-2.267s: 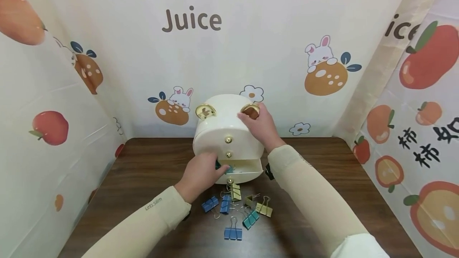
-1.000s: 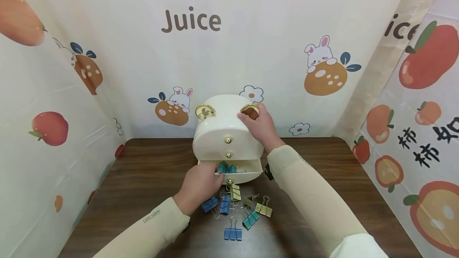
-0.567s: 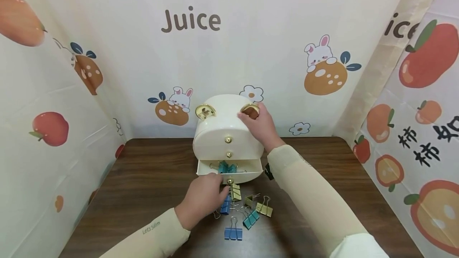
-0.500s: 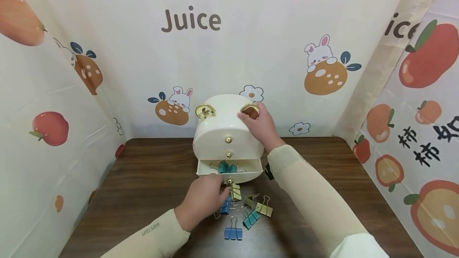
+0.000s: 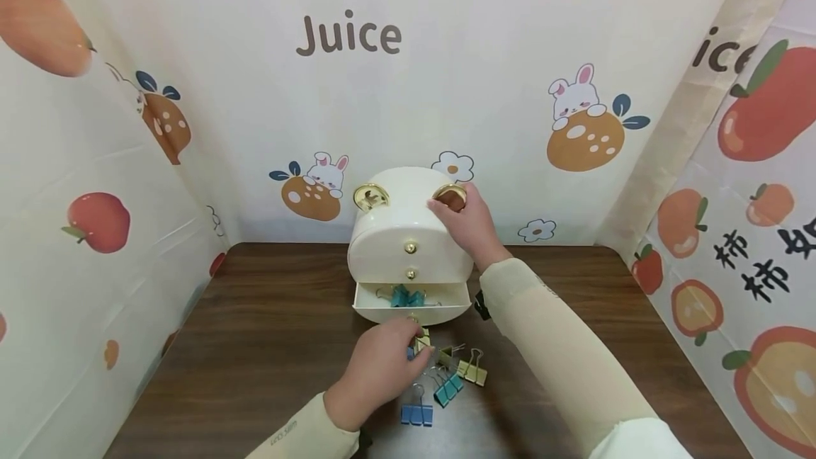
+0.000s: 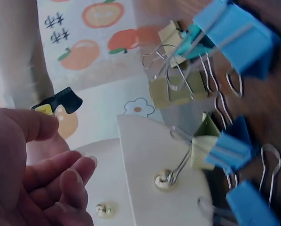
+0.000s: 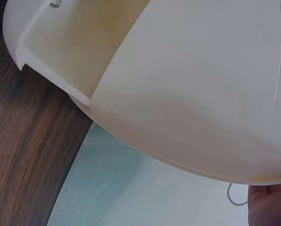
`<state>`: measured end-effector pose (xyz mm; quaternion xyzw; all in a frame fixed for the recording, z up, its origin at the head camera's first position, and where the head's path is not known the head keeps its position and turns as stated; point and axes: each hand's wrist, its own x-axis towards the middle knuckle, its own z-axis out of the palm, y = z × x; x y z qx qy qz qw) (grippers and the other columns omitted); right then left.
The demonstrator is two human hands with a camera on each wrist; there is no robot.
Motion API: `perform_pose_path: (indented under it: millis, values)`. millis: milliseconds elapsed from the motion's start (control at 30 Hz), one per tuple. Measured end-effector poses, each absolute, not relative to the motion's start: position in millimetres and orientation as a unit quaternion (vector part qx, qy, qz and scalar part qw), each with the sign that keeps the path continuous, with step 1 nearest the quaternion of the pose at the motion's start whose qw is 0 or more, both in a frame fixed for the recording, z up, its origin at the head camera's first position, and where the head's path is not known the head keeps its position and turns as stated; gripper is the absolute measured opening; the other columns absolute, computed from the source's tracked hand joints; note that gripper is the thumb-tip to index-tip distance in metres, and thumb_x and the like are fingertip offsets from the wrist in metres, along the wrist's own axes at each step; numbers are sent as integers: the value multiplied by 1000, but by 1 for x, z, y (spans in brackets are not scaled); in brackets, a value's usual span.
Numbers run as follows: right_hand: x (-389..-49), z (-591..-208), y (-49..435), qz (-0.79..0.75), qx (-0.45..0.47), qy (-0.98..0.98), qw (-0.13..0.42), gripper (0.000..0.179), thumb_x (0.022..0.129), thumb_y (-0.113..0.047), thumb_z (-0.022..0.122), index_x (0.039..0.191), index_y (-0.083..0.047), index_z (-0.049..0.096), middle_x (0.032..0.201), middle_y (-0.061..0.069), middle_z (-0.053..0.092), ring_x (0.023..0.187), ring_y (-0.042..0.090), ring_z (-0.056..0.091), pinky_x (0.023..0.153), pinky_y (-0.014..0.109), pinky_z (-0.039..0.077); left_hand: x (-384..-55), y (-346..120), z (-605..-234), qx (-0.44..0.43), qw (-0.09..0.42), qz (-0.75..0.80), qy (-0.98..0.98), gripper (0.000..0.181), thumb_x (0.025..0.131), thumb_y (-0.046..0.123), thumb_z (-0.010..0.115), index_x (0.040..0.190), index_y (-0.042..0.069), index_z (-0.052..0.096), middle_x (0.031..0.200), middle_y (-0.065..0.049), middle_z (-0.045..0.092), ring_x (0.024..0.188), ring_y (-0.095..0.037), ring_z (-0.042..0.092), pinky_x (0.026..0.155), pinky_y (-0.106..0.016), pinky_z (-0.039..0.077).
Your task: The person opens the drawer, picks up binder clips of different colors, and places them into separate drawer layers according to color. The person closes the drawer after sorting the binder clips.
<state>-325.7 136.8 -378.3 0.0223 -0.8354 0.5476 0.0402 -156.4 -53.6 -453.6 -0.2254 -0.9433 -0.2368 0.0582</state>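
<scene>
My left hand [image 5: 382,367] hovers over the binder clips in front of the drawer box [image 5: 376,250]. Its fingers are loosely bent with nothing between them in the left wrist view, and in the head view they overlap a yellow binder clip [image 5: 423,341]. With thumb in front, my right hand [image 5: 473,225] grips the box's gold-rimmed right ear [image 5: 452,197]; its far fingers are hidden. The bottom drawer [image 5: 376,314] is pulled out, and teal binder clips [image 5: 408,297] lie inside. One clip's wire handle lies against the drawer's gold knob [image 6: 164,180] in the left wrist view.
On the brown table [image 5: 280,346], more clips lie scattered: a blue one [image 5: 417,414] nearest the person, a teal one [image 5: 448,389] and a yellow one [image 5: 472,372] to the right. Behind the box hangs a printed curtain [image 5: 408,105], with others at both sides.
My left hand has come out of the drawer, leaving teal clips inside, then moved down and right over the clips on the table. The right hand stays on the ear; the head view shifts slightly.
</scene>
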Motion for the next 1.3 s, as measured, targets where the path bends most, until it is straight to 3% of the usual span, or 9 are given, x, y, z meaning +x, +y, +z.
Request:
perform_pose_path:
  millis: [200,467,967,1300]
  values:
    - [-326,-381,137,551,26,-833,41,70,89,-63,72,136,-19,45,117,5,61,95,27,69,72,46,59,-153,-42,-462,-234,41,-260,-936,24,93,36,76,105,16,71,94,6,65,80,-6,58,71,-31,53]
    - [-325,-378,137,554,22,-832,36,69,89,-63,72,136,-19,45,117,5,61,95,27,69,71,45,59,-148,-26,-476,-240,19,-274,-931,36,92,38,77,117,12,70,106,3,66,90,-9,61,77,-33,54]
    - [-326,-376,138,551,18,-834,29,69,89,-62,72,135,-19,45,117,5,60,97,26,67,74,44,59,-147,-6,-499,-263,72,-146,-951,48,86,43,81,118,8,69,102,-2,63,90,-18,63,71,-36,54]
    - [-325,-375,137,550,13,-835,24,70,89,-62,72,138,-19,44,120,5,60,97,27,68,73,44,59,-152,-2,-502,-247,57,-138,-957,51,82,34,86,120,5,68,102,-6,57,80,-17,60,63,-35,53]
